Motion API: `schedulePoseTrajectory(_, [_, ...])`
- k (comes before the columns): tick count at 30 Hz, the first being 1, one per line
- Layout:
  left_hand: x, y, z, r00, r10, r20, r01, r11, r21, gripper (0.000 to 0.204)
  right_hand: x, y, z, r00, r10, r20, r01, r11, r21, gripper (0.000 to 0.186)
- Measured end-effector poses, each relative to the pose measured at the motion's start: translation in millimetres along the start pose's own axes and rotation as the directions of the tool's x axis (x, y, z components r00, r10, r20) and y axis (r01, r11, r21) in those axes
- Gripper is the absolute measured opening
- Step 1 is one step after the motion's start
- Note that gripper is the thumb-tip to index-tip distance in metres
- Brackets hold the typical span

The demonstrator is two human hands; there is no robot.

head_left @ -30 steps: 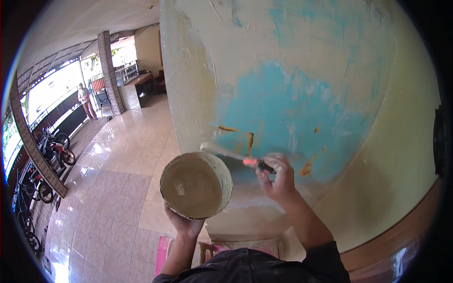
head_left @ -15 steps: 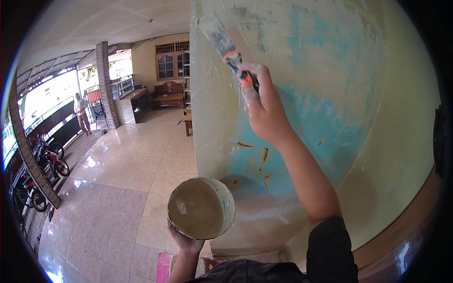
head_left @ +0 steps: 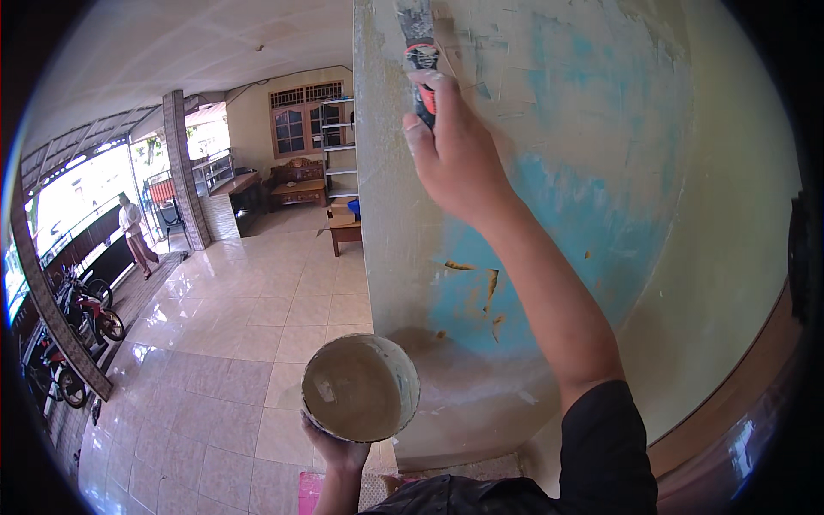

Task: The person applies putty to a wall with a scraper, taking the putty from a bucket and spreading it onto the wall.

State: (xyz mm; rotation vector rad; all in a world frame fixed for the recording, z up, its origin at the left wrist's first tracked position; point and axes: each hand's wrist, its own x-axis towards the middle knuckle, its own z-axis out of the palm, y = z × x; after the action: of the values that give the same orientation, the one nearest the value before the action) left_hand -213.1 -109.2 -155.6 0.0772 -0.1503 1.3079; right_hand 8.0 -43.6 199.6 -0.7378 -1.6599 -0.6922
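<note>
High on the wall [head_left: 566,129], my right hand [head_left: 459,159] grips a putty knife [head_left: 421,56] with a black and red handle. Its blade runs up to the top rim of the picture, near the wall's left edge, so its tip is cut off. Pale filler coats much of the wall's upper part; a bright blue patch with brown gouges shows lower down. Low at centre, my left hand [head_left: 342,448] holds a round bucket [head_left: 412,378] from beneath and its left side. Smooth beige-grey filler [head_left: 354,390] lies inside it.
Left of the wall stretches a tiled floor [head_left: 223,360]. A wooden bench [head_left: 298,184], a metal shelf rack [head_left: 338,146] and a low wooden table [head_left: 345,232] stand farther back. Motorbikes [head_left: 81,313] are parked beyond a pillar, near a walking person [head_left: 134,227].
My right hand has gone up with the putty knife, whose blade now points more nearly straight up. The bucket sits slightly lower in view. The distant person has taken a step.
</note>
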Motion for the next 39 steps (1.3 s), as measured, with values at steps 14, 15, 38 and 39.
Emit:
schedulePoseTrajectory(14, [8,0,-9,0.998,-0.067,0.02,0.066,0.997,0.037,0.073,-13,-36,21,0.943,0.232,0.239,-0.069,0.838,-0.541,0.031])
schedulePoseTrajectory(15, [7,0,-6,0.998,-0.067,0.016,0.067,0.998,0.015,0.072,-28,-33,25,0.942,0.235,0.238,-0.072,0.838,-0.541,0.031])
schedulePoseTrajectory(38, [-3,4,-14,0.999,-0.03,0.02,0.028,0.995,0.093,0.073,-53,-20,-2,1.0,0.021,0.003,-0.018,0.923,-0.384,0.035])
schedulePoseTrajectory(39, [-1,2,-13,0.999,-0.032,-0.001,0.032,0.998,0.047,0.073,-30,-20,-6,0.998,0.057,0.015,-0.046,0.909,-0.414,0.035])
